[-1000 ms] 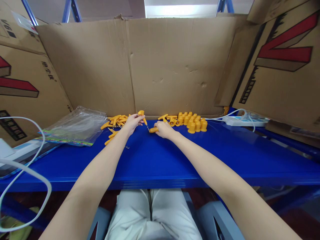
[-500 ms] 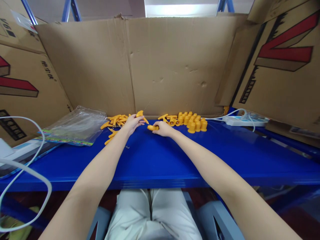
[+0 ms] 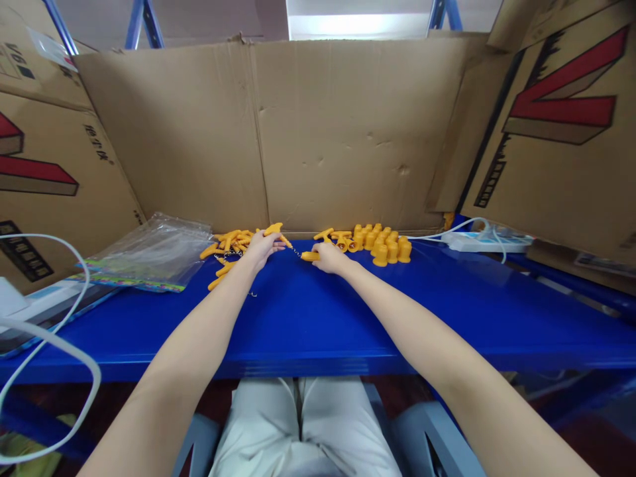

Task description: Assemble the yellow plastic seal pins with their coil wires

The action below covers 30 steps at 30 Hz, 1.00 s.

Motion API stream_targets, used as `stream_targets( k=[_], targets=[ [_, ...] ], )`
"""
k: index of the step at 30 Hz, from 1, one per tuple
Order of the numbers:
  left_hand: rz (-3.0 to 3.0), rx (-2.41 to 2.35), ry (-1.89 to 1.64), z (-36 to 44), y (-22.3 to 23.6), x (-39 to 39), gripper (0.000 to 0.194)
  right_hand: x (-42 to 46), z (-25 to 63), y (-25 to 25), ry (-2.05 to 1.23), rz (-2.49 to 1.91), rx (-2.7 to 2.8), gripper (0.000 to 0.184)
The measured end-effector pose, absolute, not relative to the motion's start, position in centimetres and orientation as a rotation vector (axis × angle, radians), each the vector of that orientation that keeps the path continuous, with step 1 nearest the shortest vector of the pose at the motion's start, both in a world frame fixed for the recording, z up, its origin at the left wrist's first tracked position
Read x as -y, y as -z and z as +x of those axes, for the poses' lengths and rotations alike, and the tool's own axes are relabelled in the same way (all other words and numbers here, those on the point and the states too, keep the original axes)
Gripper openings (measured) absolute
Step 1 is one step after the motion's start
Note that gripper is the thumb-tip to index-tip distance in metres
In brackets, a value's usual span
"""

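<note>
View: head, looking forward and down.
Left hand (image 3: 263,250): fingers clamped on the left yellow piece (image 3: 274,228); its wide end sticks up past the fingers, narrow end points toward the right hand.
Right hand (image 3: 328,257): gripping the right yellow piece (image 3: 311,256), which pokes out on the left side of the fingers.
Chain (image 3: 296,252): thin, dark, spans the gap between the two pieces.
Hand spacing: near each other, not touching, both over the far part of the blue surface (image 3: 308,318).
Yellow handles (image 3: 233,240): loose heap just left of the left hand, some with chain; a few partly behind the forearm.
T-shaped pieces (image 3: 325,234): just beyond the right hand; cup openings beside them face the camera.
Yellow cups (image 3: 392,250): grouped upright, right of the right hand.
Plastic bags (image 3: 149,252): clear, flat, left of the heap.
Cardboard sheet (image 3: 348,132): stands along the back edge.
Power strip (image 3: 484,242): white, far right, cables attached.
</note>
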<state>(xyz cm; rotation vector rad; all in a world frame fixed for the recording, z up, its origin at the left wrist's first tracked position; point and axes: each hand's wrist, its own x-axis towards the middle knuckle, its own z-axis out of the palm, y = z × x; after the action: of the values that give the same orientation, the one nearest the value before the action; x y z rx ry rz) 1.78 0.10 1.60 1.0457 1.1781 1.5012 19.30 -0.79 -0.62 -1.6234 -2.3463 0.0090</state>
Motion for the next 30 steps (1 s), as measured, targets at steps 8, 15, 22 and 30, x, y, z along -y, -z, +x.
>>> stream_targets(
  k=[8,15,22,30],
  targets=[
    [0.994,-1.182,-1.535,1.6,-1.6,-0.3,0.015,0.7,19.2,0.6,-0.065,-1.615,2.337,0.026],
    [0.965,-1.184,-1.533,1.5,-1.7,-0.5,0.025,0.2,19.4,1.0,-0.117,-1.575,2.297,0.024],
    [1.034,-1.216,-1.488,1.3,-1.6,-0.5,0.025,0.3,19.2,0.7,-0.202,-1.496,2.244,0.023],
    [1.495,-1.387,-1.065,1.1,-0.2,0.3,0.067,-0.1,19.6,1.0,-0.136,-1.543,2.278,0.027]
  ],
)
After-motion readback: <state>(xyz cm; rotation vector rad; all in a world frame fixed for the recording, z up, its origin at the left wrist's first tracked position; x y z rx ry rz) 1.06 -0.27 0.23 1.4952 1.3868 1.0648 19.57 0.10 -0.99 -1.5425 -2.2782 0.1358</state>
